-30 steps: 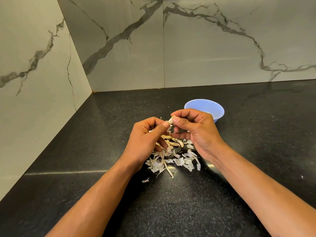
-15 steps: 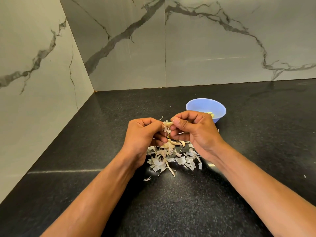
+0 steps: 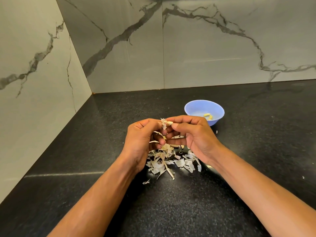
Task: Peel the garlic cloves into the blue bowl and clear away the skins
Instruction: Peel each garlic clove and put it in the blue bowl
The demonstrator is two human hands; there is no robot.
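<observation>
- Far left, a pale marble wall (image 3: 34, 65) with dark veins meets the black stone counter (image 3: 85, 142) at the corner.
- The left hand (image 3: 142, 139) is held above the counter, fingers curled in, thumb and forefinger pinching a strip of papery skin (image 3: 163, 124) that hangs off the clove.
- Between the two hands sits the garlic clove (image 3: 169, 123), partly bare, its skin end toward the left hand.
- Under the hands lies the heap of skins (image 3: 171, 161), scattered on the counter, with one loose flake (image 3: 146, 181) just nearer to the person.
- The right hand (image 3: 193, 135) pinches the clove's bare end between thumb and forefinger, its other fingers curled beneath.
- Beyond the right hand stands the blue bowl (image 3: 196, 106) on the counter, with peeled cloves (image 3: 208, 115) lying inside near its right side.
</observation>
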